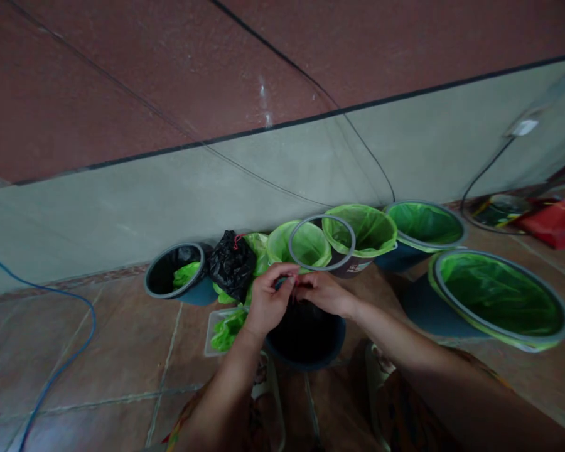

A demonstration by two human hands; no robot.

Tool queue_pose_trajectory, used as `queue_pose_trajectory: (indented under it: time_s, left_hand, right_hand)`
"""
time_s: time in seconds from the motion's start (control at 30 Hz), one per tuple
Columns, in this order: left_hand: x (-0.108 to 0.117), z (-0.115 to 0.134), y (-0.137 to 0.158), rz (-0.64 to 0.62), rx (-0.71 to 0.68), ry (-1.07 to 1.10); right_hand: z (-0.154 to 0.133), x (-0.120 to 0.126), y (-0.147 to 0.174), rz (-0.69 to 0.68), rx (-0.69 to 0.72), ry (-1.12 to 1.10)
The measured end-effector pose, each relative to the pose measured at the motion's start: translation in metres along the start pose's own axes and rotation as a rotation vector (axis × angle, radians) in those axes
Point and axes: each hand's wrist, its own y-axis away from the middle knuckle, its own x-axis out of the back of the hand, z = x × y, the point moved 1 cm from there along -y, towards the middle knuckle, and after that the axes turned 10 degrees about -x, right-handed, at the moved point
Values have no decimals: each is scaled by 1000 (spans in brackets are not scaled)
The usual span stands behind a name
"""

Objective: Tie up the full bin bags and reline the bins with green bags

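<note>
My left hand and my right hand meet over the far rim of a dark blue bin standing between my feet. Fingers and thumbs of both hands are pinched close together. Something thin and reddish seems to show between them, too small to make out. The bin's inside looks black; whether a bag lines it I cannot tell. Just beyond my hands, a loose grey ring rests against bins lined with green bags. Left of my left hand is a clear plastic tray with crumpled green bags.
A black rubbish bag with a red tie sits beside a dark bin at the left. Green-lined bins and a larger green-lined bin stand right. A blue cable crosses the tiles; a red object lies far right.
</note>
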Motion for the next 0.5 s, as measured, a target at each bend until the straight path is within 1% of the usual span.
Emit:
queue_pose_trajectory:
  time_s: [0.07, 0.1, 0.13, 0.17, 0.23, 0.27, 0.3, 0.4, 0.5]
  left_hand:
    - [3, -13, 1, 87, 128, 33]
    - [3, -19, 2, 77, 186, 31]
    - [1, -24, 4, 21, 225, 30]
    - [-1, -28, 6, -67, 242, 34]
    - [-9, -32, 13, -244, 226, 61]
    - [-14, -32, 17, -296, 212, 64]
    - [-18, -32, 21, -321, 206, 49]
    - [-28, -35, 30, -313, 239, -52]
    - [-33, -45, 34, -250, 290, -82]
  right_hand:
    - [-6, 5, 0, 61, 23, 14]
    - [-9, 8, 1, 77, 35, -1]
    - [-13, 10, 3, 81, 46, -25]
    - [-17, 11, 5, 73, 52, -57]
    - [-22, 12, 9, 58, 52, -137]
    - [-24, 12, 11, 63, 48, -180]
    - [-24, 13, 12, 77, 43, -225]
    - [-22, 17, 13, 155, 45, -366]
    - [-19, 30, 12, 247, 17, -443]
